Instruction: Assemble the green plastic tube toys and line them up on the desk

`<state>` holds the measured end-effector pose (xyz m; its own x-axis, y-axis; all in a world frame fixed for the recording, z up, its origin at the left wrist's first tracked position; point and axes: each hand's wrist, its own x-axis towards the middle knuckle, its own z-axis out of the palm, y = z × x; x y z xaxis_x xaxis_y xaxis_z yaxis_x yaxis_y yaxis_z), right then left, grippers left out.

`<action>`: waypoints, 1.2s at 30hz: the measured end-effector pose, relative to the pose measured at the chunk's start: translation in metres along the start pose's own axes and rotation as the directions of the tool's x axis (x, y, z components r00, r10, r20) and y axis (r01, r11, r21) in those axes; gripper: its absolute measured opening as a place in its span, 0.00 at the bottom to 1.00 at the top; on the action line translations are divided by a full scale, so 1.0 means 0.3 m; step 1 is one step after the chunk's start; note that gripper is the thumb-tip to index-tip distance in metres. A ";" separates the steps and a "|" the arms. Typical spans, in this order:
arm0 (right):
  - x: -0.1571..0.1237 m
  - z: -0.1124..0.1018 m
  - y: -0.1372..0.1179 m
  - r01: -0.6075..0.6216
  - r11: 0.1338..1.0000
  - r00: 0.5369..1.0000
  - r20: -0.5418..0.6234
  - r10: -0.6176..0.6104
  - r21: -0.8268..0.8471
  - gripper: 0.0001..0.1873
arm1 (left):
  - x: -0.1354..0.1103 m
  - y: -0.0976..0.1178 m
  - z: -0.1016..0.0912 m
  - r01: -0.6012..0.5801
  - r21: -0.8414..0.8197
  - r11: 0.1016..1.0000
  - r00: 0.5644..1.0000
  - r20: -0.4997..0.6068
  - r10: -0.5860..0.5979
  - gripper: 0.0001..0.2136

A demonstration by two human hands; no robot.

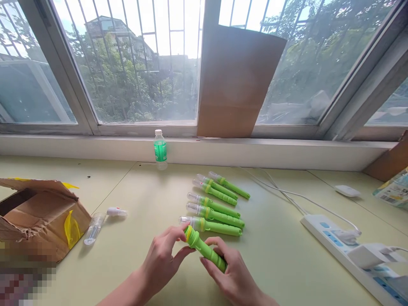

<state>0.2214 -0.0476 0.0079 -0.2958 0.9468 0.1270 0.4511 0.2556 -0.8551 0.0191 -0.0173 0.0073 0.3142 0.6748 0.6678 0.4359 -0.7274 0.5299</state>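
Observation:
My right hand (228,267) is wrapped round the lower part of a green plastic handle (205,250), held tilted above the table. At its upper end is a yellow ring (189,233), and no clear cover shows on that end. My left hand (165,250) has its index finger and thumb closed about this ringed end. Just beyond my hands, several similar green sticks with clear domed tips (221,227) lie in a slanted row. Further left, a loose clear tube (94,229) rests beside a small white piece with a clear end (116,211).
An open cardboard box (44,225) with yellow tape stands at the left. A green-labelled bottle (160,151) is near the window ledge. On the right lies a white power strip (334,250) with plugs and cables, and a white flat object (347,191) beyond it.

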 end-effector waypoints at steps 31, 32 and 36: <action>0.001 -0.017 -0.024 -0.060 0.971 0.994 0.102 0.037 0.232 0.18 | 0.020 0.022 -0.011 -0.091 -0.038 0.995 0.995 0.028 0.093 0.13; 0.001 -0.016 -0.023 -0.051 0.975 0.994 0.105 0.029 0.215 0.19 | 0.021 0.023 -0.011 -0.095 -0.033 0.995 0.995 0.036 0.097 0.13; 0.001 -0.015 -0.021 -0.045 0.978 0.992 0.121 0.020 0.206 0.15 | 0.016 0.024 -0.005 -0.110 -0.007 0.994 0.994 0.020 0.110 0.10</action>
<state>0.2221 -0.0480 0.0156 -0.3866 0.9210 0.0481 0.2808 0.1672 -0.9451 0.0226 -0.0196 0.0151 0.3773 0.5926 0.7117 0.3923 -0.7984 0.4569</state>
